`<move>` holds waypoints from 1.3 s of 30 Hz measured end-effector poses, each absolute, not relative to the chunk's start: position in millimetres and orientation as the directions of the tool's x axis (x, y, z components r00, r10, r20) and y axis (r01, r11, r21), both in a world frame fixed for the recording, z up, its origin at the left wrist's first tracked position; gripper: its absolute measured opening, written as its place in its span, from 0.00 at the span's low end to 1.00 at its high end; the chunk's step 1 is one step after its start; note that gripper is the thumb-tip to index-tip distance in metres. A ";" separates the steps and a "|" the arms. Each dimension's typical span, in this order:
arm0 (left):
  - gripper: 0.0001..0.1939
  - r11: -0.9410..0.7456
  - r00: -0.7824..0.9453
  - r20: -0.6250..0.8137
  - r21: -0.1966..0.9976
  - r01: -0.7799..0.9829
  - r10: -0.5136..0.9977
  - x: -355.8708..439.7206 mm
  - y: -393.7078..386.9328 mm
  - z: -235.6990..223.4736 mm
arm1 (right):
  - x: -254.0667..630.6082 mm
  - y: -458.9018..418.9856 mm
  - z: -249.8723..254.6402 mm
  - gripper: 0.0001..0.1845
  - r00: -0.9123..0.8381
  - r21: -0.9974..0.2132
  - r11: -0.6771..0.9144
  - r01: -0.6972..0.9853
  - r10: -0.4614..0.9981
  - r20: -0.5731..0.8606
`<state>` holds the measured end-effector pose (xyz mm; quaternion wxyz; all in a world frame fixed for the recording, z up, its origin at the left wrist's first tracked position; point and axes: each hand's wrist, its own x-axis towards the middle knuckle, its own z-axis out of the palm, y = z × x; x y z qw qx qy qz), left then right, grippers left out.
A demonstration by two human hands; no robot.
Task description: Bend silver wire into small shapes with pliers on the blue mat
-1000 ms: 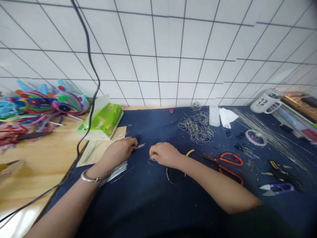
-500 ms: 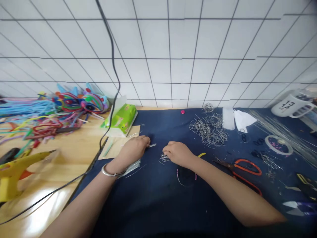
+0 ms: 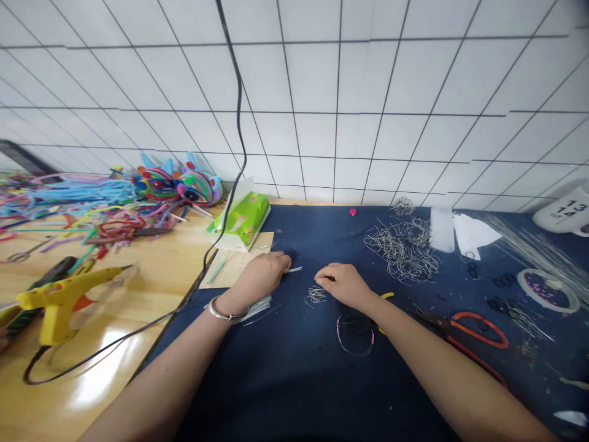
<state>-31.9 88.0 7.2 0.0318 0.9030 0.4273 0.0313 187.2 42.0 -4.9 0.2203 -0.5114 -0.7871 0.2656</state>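
My left hand (image 3: 264,273), with a silver bangle at the wrist, is closed over some short thin wires (image 3: 296,269) whose ends poke out past the fingertips. More straight wires (image 3: 257,310) lie under that wrist on the dark blue cloth (image 3: 285,368). To the right, my right hand (image 3: 343,282) has its fingers pinched together; anything between them is too small to make out. Just below its fingertips is a small heap of bent wires (image 3: 316,295). A beaded wire loop (image 3: 355,336) lies on the cloth below my right hand.
Tangled wire (image 3: 405,248), red-handled scissors (image 3: 481,328) and a bead dish (image 3: 547,291) are on the right. A green tissue pack (image 3: 248,221), a yellow glue gun (image 3: 59,307) and colourful pipe cleaners (image 3: 87,199) sit left. A black cable (image 3: 239,110) hangs in front.
The view has turned left, so things appear further right. My right hand has lifted off the small heap of bent wires, which now shows more fully. My left hand keeps its grip.
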 end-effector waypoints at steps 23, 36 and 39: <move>0.07 -0.621 0.605 0.146 0.112 0.776 0.782 -33.8 84.9 23.6 | 186.0 42.9 -12.9 0.10 -0.372 -0.645 0.358 0.676 0.920 0.121; 0.03 -0.292 0.605 -0.067 0.830 0.475 0.793 -4.1 62.0 24.7 | 185.8 34.1 16.1 0.15 -0.601 -0.322 0.658 0.681 0.753 0.268; 0.06 -0.128 0.643 -0.126 0.934 0.334 0.756 1.9 64.2 26.0 | 191.7 35.7 24.3 0.13 -0.613 -0.352 0.647 0.676 0.759 0.220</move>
